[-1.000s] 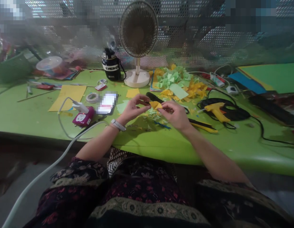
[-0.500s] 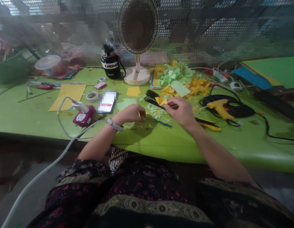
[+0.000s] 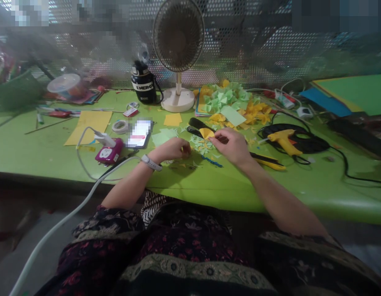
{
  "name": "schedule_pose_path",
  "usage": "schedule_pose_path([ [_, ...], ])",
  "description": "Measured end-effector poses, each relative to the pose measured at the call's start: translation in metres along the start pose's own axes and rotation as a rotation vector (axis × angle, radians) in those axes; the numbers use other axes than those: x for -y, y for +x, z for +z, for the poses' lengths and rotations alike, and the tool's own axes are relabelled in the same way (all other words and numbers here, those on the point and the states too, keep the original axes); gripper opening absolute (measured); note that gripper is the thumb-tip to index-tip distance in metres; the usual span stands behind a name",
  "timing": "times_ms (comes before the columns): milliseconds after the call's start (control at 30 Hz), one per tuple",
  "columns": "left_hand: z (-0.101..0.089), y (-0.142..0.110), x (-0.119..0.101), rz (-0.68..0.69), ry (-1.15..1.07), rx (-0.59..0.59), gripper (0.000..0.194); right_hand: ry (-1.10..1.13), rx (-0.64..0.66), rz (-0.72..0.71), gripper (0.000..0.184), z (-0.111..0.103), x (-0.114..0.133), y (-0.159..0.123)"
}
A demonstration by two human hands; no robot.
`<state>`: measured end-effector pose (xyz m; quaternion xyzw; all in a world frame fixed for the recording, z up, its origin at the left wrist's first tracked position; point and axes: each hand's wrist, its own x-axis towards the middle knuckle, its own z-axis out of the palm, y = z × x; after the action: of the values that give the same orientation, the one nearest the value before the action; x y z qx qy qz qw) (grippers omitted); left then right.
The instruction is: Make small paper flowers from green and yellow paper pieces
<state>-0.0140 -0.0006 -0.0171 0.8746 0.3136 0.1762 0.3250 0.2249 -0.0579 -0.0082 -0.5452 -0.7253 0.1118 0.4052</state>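
My right hand [image 3: 232,147] pinches a folded piece of yellow paper [image 3: 206,132] between thumb and fingertips, just above the table. My left hand [image 3: 175,149], with a watch on its wrist, hovers to the left with its fingers curled in. What it holds, if anything, is too small to make out. Under and between the hands lie small green paper scraps [image 3: 202,144] and a twisted blue strip [image 3: 212,161]. Black handles [image 3: 199,123] show behind the yellow paper. Partly behind my right wrist lies a yellow-and-black tool [image 3: 270,162].
A yellow glue gun [image 3: 282,142] rests at the right on a black round object. Green and yellow paper flowers [image 3: 229,98] are heaped behind. A fan [image 3: 178,100], a black bottle [image 3: 143,84], a phone [image 3: 140,133] and a purple plug adapter [image 3: 109,153] with a cable stand around.
The yellow paper has turned in my right fingers and now shows a rounded, fanned face. My left hand has shifted very slightly right, its fingers still curled.
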Motion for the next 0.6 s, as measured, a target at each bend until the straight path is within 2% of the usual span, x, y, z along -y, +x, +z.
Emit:
schedule_pose_path([
  [167,0.0,0.001,-0.001,-0.021,0.025,0.034,0.01,-0.022,0.011,-0.004,0.023,0.001,0.001,0.0],
  [400,-0.002,0.0,-0.006,0.011,0.01,-0.02,0.011,-0.051,0.028,-0.017,0.025,0.002,-0.001,0.0],
  [600,-0.012,-0.004,-0.016,0.035,-0.179,-0.028,0.011,-0.12,0.117,-0.13,0.026,0.002,-0.007,0.0],
])
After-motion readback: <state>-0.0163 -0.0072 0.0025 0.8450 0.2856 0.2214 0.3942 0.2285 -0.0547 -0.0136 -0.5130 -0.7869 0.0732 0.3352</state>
